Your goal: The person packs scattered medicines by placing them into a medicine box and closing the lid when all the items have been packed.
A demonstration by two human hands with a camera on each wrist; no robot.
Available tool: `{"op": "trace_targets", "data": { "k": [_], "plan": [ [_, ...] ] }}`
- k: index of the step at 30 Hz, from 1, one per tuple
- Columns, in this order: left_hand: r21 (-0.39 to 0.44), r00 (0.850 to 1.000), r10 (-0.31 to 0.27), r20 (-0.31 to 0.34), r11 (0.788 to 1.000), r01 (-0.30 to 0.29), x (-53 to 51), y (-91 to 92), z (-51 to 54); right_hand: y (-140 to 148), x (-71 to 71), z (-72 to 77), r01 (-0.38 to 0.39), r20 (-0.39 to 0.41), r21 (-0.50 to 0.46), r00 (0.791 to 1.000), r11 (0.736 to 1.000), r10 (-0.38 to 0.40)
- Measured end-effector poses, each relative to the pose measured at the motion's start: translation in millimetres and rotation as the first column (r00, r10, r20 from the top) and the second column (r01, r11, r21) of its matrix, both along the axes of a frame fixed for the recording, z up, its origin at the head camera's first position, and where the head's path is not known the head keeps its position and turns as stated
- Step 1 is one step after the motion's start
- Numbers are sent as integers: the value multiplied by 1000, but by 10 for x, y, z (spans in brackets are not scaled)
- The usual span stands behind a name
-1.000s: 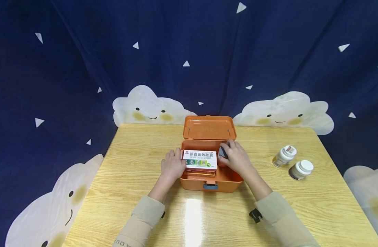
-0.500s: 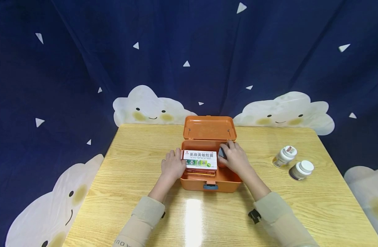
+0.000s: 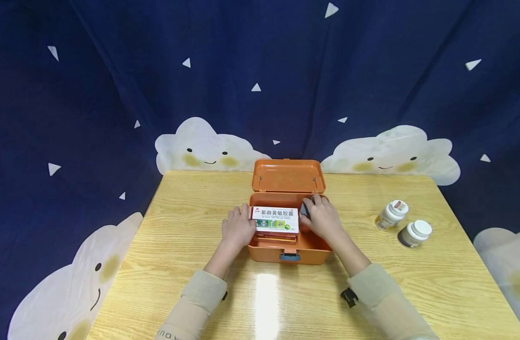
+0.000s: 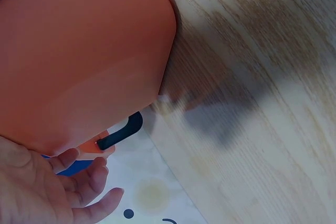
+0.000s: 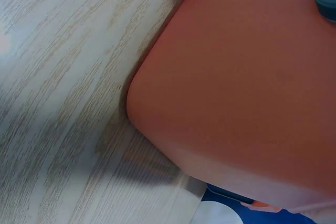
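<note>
My right fingers (image 3: 317, 199) curl round a dark grey item (image 3: 304, 210) inside the orange box (image 3: 261, 255), just right of the white carton (image 3: 277, 214). I expect it to be light, stiff and a little slick, hardly fragile, best taken by opposite sides. What I see of it looks smooth and dark; the fingers hide the rest. My left fingers (image 4: 100, 205) bend loosely by the box's left rim; whether they grip anything I cannot tell.
</note>
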State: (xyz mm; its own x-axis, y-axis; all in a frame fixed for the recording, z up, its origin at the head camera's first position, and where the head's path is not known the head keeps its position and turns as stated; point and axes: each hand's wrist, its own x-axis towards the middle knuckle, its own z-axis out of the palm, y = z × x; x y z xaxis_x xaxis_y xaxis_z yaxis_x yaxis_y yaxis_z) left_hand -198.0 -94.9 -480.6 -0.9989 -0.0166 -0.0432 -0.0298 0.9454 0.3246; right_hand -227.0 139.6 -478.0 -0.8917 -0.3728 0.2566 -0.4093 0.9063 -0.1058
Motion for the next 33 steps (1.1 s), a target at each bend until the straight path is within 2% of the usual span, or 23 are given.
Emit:
{"op": "trace_targets", "data": {
  "k": [6, 13, 22, 33],
  "plan": [
    [-1, 1000, 1, 8, 1000, -1, -2, 3, 0, -14, 5, -7, 8, -14, -2, 1000, 1000, -8],
    [-5, 1000, -3, 5, 1000, 3, 5, 4, 11, -22, 10, 0, 20, 35, 0, 999, 1000, -20],
    [-14, 1000, -8, -3, 1000, 8, 1, 4, 18, -10, 24, 2, 7, 21, -31, 1000, 999, -6],
    [-27, 1000, -8, 8, 1000, 9, 0, 6, 23, 7, 48, 73, -7, 29, -62, 1000, 998, 9]
  ]
}}
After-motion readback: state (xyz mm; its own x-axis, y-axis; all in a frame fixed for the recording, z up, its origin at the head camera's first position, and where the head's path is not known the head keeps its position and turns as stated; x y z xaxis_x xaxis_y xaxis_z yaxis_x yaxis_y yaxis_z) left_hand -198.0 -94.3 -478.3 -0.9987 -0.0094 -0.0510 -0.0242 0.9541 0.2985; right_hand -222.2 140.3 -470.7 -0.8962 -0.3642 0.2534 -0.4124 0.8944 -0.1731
